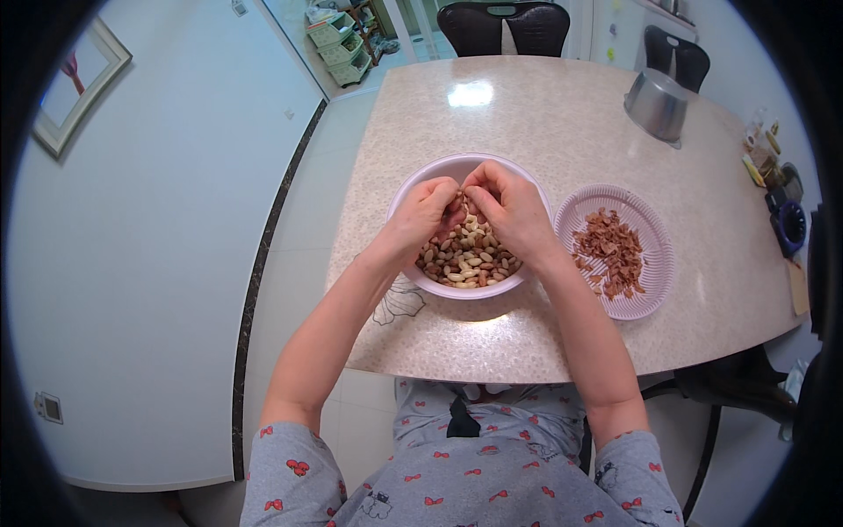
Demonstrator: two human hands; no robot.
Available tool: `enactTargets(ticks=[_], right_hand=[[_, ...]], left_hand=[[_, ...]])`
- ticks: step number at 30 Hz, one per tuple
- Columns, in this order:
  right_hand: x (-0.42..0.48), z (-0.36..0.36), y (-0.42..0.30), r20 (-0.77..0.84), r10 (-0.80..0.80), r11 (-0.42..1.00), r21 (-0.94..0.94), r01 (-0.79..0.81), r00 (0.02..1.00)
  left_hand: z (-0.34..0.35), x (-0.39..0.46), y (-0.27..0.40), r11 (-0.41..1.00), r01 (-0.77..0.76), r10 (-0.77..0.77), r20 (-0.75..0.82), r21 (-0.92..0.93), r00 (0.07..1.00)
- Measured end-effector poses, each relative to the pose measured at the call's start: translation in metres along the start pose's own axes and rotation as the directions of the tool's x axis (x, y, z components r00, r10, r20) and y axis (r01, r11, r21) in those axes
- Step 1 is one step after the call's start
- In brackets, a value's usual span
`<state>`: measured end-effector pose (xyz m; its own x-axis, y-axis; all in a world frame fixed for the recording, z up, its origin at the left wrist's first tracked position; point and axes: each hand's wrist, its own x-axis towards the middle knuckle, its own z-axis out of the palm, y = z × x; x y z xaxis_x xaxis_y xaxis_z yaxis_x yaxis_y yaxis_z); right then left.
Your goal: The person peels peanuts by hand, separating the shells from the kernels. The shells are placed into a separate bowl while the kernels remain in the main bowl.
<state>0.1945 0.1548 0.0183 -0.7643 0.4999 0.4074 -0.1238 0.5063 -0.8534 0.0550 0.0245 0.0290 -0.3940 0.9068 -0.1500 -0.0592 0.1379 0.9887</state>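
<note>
My left hand (435, 211) and my right hand (504, 204) meet over a pale pink bowl (469, 294), fingertips almost touching. Pinched between them is a small brown peanut (462, 195), mostly hidden by the fingers. Below the hands, the bowl holds a heap of peanuts (467, 260), some pale and bare, others in reddish-brown skins. Right of the bowl, close to my right forearm, lies a ribbed pink plate (658, 283). A loose pile of brown peanut skins (609, 247) covers its middle.
An upturned metal pot (658, 105) stands at the table's (421, 125) far right. Bottles and small items (767, 158) line the right edge. Dark chairs (504, 29) stand at the far side and another (731, 388) at the right. A wall (164, 230) runs along the left.
</note>
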Motion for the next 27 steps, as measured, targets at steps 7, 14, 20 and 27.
enactTargets(ticks=[7, 14, 20, 27], right_hand=[[0.002, -0.007, 0.015, 0.073, 0.054, 0.757, -0.654, 0.007, 0.996], [0.032, 0.018, 0.028, 0.318, 0.25, 0.58, -0.805, 0.122, 0.914], [0.034, 0.013, 0.037, 0.388, 0.153, 0.716, -0.677, 0.169, 0.909], [0.017, 0.003, 0.002, 0.171, -0.064, 0.934, -0.337, 0.119, 0.983]], left_hand=[[-0.005, -0.002, 0.001, 0.974, -0.179, 0.198, -0.135, 0.143, 0.971], [-0.015, 0.002, -0.014, 0.885, -0.262, 0.332, -0.127, 0.384, 0.935], [-0.022, 0.001, -0.018, 0.889, -0.217, 0.309, -0.177, 0.404, 0.935], [-0.015, -0.008, -0.013, 0.959, -0.074, 0.1, -0.084, 0.272, 0.991]])
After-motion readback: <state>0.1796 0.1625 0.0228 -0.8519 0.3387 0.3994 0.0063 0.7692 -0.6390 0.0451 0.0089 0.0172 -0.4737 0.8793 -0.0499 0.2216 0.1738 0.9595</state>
